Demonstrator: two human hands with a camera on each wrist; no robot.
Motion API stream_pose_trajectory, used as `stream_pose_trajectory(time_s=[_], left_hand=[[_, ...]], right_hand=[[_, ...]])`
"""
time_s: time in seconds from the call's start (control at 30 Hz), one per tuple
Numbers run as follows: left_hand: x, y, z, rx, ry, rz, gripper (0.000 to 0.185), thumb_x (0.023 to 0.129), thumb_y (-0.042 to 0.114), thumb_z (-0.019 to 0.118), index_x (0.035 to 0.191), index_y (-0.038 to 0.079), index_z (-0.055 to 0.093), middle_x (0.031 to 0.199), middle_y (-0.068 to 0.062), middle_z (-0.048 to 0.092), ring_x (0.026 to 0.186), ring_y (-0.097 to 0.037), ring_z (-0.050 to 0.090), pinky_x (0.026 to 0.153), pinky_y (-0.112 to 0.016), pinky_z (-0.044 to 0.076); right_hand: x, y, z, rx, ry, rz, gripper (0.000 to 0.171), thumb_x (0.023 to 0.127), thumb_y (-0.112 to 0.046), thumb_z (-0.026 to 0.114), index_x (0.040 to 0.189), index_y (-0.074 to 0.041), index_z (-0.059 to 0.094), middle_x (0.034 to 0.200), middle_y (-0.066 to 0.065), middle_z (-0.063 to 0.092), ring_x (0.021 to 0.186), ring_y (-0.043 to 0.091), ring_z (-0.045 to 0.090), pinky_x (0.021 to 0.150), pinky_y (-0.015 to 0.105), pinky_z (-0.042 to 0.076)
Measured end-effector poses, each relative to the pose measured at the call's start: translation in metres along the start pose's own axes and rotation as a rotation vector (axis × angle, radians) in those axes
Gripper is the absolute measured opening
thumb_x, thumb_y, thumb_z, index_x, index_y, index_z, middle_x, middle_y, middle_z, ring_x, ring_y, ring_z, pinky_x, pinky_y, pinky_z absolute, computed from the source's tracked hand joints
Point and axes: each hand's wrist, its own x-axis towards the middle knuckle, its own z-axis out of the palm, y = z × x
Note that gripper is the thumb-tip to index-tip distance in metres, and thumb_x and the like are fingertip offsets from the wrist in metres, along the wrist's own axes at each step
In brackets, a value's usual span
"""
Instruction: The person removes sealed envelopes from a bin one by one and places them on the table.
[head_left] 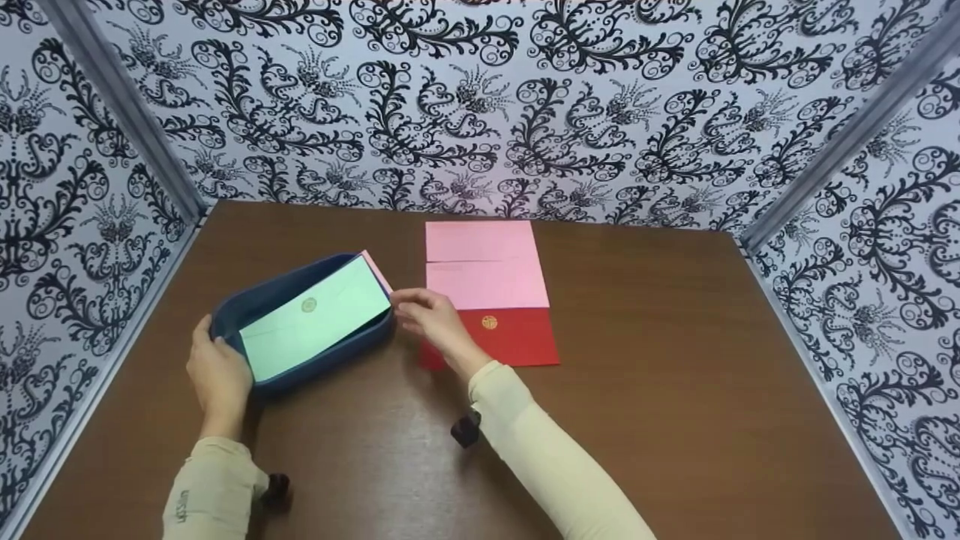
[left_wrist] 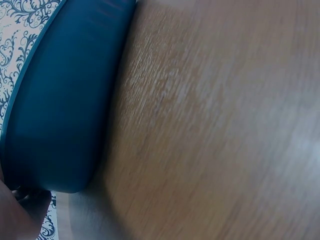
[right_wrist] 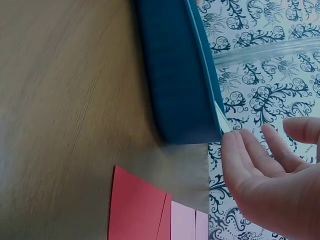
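A dark blue oblong basket [head_left: 327, 363] sits at a slant on the left of the table. My left hand [head_left: 219, 375] grips its left end, with the thumb at the rim; in the left wrist view little of that hand shows. A pale green envelope [head_left: 315, 326] with a round gold emblem lies across the basket, and a pink edge [head_left: 379, 273] peeks out beneath it. At the basket's right end my right hand [head_left: 431, 319] touches the envelope's corner with its fingertips. The right wrist view shows these fingers [right_wrist: 250, 155] extended and the thumb apart.
Right of the basket, pink envelopes [head_left: 487, 281] and a red envelope [head_left: 517, 341] with a gold emblem lie overlapping in a column; my right forearm partly covers the red one. Patterned walls [head_left: 480, 112] enclose the brown table [head_left: 660, 375] at the back and sides.
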Motion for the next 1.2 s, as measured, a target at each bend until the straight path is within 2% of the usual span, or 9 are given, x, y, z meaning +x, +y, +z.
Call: stream_pose_trajectory(time_s=[0.2, 0.5, 0.8, 1.0, 1.2], left_hand=[[0.000, 0.000, 0.001, -0.008, -0.014, -0.003, 0.052, 0.108, 0.014, 0.020, 0.160, 0.007, 0.016, 0.162, -0.024, 0.025, 0.148, -0.044, 0.029, 0.121, -0.058, 0.026], [-0.001, 0.000, 0.002, 0.000, -0.009, -0.006, 0.052, 0.108, 0.015, 0.020, 0.160, 0.008, 0.017, 0.162, -0.023, 0.027, 0.147, -0.044, 0.030, 0.120, -0.057, 0.028], [-0.003, -0.001, 0.002, 0.015, 0.024, 0.028, 0.051, 0.108, 0.012, 0.021, 0.159, 0.006, 0.020, 0.159, -0.027, 0.031, 0.144, -0.047, 0.033, 0.119, -0.058, 0.029], [-0.003, -0.002, 0.001, 0.012, 0.022, 0.020, 0.051, 0.108, 0.013, 0.021, 0.159, 0.007, 0.020, 0.159, -0.027, 0.031, 0.144, -0.046, 0.033, 0.119, -0.058, 0.029], [-0.003, -0.001, 0.001, 0.011, 0.028, 0.022, 0.051, 0.108, 0.013, 0.022, 0.159, 0.007, 0.020, 0.157, -0.028, 0.033, 0.142, -0.047, 0.037, 0.117, -0.058, 0.032]], right_hand=[[0.007, 0.001, 0.005, -0.088, 0.029, -0.062, 0.031, 0.098, -0.004, 0.055, 0.128, 0.001, 0.063, 0.131, 0.018, 0.065, 0.119, 0.028, 0.065, 0.105, 0.039, 0.052], [0.013, 0.000, 0.011, -0.203, 0.041, -0.117, 0.032, 0.098, -0.001, 0.054, 0.129, 0.003, 0.062, 0.131, 0.020, 0.065, 0.122, 0.029, 0.062, 0.103, 0.036, 0.053], [0.011, -0.002, 0.015, -0.175, 0.076, -0.096, 0.030, 0.097, -0.006, 0.057, 0.126, -0.003, 0.065, 0.132, 0.018, 0.063, 0.117, 0.026, 0.065, 0.100, 0.034, 0.055], [0.010, -0.004, 0.019, -0.273, 0.140, -0.150, 0.026, 0.097, -0.008, 0.057, 0.120, -0.004, 0.068, 0.125, 0.014, 0.067, 0.118, 0.026, 0.062, 0.103, 0.033, 0.052], [0.009, -0.002, 0.019, -0.292, 0.130, -0.112, 0.026, 0.097, -0.008, 0.056, 0.121, -0.006, 0.067, 0.126, 0.014, 0.066, 0.110, 0.024, 0.063, 0.096, 0.030, 0.055]])
